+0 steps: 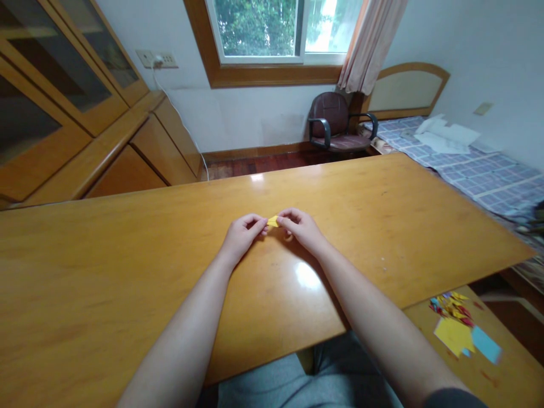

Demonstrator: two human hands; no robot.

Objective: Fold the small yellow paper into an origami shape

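Observation:
A small piece of folded yellow paper (272,221) is held just above the wooden table (127,272), between my two hands. My left hand (243,237) pinches its left end between thumb and fingers. My right hand (302,228) pinches the right end the same way. Only the middle of the paper shows; its ends are hidden by my fingertips. Its exact folded shape is too small to make out.
At the lower right, a lower wooden surface bears several small folded paper pieces (453,306), yellow sheets (454,335) and a blue sheet (487,344). An armchair (329,116) and a bed (480,164) stand beyond the table; a cabinet (123,141) is at left.

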